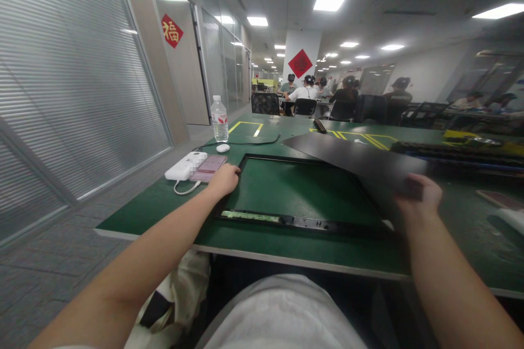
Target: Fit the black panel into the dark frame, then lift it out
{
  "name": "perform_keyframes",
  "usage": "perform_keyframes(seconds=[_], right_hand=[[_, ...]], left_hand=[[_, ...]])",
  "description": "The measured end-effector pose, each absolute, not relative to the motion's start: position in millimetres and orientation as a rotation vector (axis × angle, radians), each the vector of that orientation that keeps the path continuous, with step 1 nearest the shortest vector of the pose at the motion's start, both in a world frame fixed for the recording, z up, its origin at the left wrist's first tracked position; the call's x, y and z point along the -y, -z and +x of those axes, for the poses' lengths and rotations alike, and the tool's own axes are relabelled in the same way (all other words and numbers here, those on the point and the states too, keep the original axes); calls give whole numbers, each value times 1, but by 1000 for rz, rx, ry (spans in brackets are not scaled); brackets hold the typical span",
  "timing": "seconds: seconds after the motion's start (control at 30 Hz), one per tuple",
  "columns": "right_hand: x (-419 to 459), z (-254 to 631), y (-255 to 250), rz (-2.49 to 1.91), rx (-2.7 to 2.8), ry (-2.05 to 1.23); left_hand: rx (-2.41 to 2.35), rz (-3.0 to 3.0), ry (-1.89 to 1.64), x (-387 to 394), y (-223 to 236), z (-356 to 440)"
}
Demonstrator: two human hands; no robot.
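Note:
On the green tabletop lies a black rectangular frame with an open middle; a strip with a green circuit board runs along its near side. My left hand is closed on the frame's left edge near its far corner. My right hand grips the right end of a thin dark sheet, raised and tilted above the frame's right side. The sheet covers part of the frame's far right corner. My right fingers are slightly blurred, with the thumb on top of the sheet.
Left of the frame are a phone, a white power bank with a cable, a white oval object and a water bottle. Dark long parts lie on the right. Several people sit at tables beyond.

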State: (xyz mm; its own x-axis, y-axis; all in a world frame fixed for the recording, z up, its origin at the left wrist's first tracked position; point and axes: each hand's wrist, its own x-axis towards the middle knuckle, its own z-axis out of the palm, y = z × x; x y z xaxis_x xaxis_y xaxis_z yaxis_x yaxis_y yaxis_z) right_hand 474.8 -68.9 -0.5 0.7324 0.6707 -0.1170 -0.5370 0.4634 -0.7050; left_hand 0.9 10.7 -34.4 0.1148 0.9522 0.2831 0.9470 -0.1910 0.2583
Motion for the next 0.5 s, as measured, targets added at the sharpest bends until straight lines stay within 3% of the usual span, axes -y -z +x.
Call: perform_keyframes(seconds=[0.3, 0.5], right_hand=[[76, 470, -4, -918, 214, -740], [75, 477, 1, -931, 236, -711]], left_hand=[[-1875, 2220, -974, -10, 28, -4], [-1419, 1549, -1195, -6, 21, 3]])
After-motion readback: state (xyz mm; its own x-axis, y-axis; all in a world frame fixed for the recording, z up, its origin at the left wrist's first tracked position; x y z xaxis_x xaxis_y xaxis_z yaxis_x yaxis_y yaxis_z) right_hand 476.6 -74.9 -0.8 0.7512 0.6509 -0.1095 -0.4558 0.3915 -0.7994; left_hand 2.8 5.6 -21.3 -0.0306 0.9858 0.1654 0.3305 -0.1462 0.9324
